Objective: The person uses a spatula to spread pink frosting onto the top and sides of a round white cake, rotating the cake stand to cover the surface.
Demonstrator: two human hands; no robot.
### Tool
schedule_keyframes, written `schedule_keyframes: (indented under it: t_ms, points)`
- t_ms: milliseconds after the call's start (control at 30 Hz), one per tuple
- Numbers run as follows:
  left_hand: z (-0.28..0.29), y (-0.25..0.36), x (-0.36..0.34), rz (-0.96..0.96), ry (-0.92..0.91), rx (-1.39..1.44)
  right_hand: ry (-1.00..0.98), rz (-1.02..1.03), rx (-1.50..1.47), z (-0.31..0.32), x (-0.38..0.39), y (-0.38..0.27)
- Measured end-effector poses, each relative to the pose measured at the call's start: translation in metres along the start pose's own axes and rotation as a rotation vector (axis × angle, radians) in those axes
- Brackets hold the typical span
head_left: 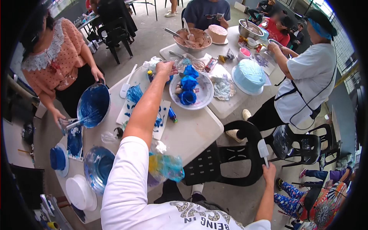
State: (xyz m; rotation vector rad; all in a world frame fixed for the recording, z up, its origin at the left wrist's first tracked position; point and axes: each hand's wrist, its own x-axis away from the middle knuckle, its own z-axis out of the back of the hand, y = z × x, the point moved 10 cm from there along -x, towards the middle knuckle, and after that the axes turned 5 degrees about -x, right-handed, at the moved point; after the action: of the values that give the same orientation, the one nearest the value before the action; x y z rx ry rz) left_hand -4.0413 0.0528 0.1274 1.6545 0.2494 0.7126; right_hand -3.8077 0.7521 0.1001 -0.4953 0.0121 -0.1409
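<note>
Okay, our right hand (269,171) grips one spatula (263,148); we can't tell whether our left hand (165,68) holds anything. Just right of the left: one white bowl (206,94), three blue bundles (188,82) inside. Printed lettering (184,209) crosses our white shirt (157,216).

Here come the spatulas (263,148), three of them, all white! Whisks (177,55), three as well! Next, one wide white bowl (207,96), two bowls of blue mix (87,166), one bowl of brown mix (193,50)! One pink cake (217,34), one dark blue cake (57,158), at least one pale blue cake (250,75)! Black chairs (203,163) on the right: at least three!
</note>
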Motion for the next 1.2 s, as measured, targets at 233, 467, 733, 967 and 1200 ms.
schedule_keyframes:
  t_ms: [233,467,733,967,1200]
  points:
    - [-0.044,-0.006,-0.103,0.063,0.071,0.275,-0.011,-0.149,0.152,0.001,0.007,0.008]
    - [-0.061,-0.029,-0.178,0.142,0.150,0.397,0.028,-0.170,0.150,-0.005,0.010,0.005]
    - [-0.072,-0.017,-0.217,0.112,0.193,0.288,0.026,-0.225,0.144,-0.005,0.007,0.000]
    - [-0.088,-0.023,-0.219,0.127,0.147,0.183,0.058,-0.205,0.041,-0.002,0.012,-0.004]
    - [-0.079,-0.020,-0.183,0.018,0.240,0.246,0.026,-0.246,0.127,-0.003,0.012,-0.005]
